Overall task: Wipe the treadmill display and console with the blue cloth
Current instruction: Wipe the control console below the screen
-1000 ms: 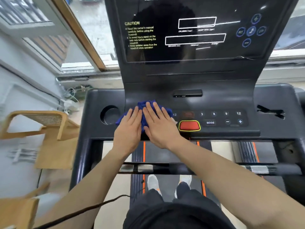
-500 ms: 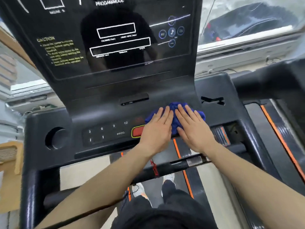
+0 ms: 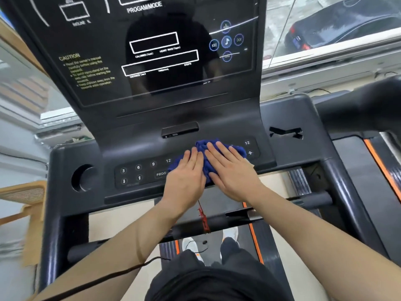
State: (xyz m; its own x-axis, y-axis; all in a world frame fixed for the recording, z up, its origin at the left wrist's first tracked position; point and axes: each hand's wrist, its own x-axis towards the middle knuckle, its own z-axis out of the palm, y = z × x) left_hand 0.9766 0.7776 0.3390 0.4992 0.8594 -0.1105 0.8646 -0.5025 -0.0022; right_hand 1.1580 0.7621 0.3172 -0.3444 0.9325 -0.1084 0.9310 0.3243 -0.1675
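Pressing blue cloth flat onto console buttons, left hand and right hand fingers extended together, probably spreading pressure.

The display is glossy black, smooth enough to mirror a dark figure. Below it the console looks like matt dark grey plastic, its button panel a shade smoother. The blue cloth is soft and crumpled, with a fuzzy weave. The crossbar carries a shiny metal band. At the far left, a chair shows pale wood with a woven cane panel.
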